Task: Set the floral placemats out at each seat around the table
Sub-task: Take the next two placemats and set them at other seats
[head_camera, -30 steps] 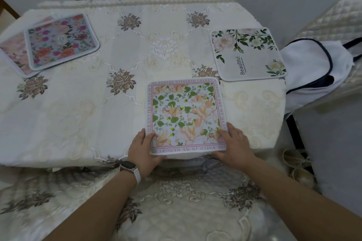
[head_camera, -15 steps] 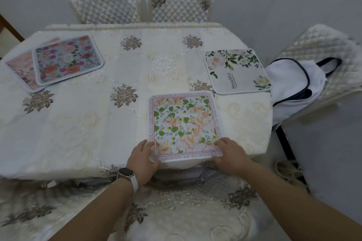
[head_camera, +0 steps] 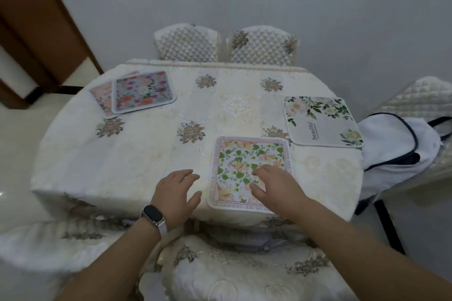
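A placemat with green leaves and peach flowers (head_camera: 244,159) lies flat at the table's near edge. My right hand (head_camera: 276,186) hovers over its lower right part, fingers spread, holding nothing. My left hand (head_camera: 177,194), with a watch on the wrist, is open just left of that mat, above the tablecloth. A white placemat with green sprigs and the word "Beautiful" (head_camera: 320,121) lies at the right edge. At the far left a blue floral placemat (head_camera: 143,91) rests on top of a pink one (head_camera: 101,95).
The cream embroidered tablecloth (head_camera: 146,154) covers the rounded table. Two quilted chairs (head_camera: 225,43) stand at the far side, another (head_camera: 420,98) at the right with a white bag (head_camera: 396,144) on it, and one chair (head_camera: 232,273) right below me. A brown door frame (head_camera: 36,32) stands at left.
Both hands let go of the leaf-patterned mat's near corners and lifted; the left moved off to the left, the right came over the mat. My view tilted up.
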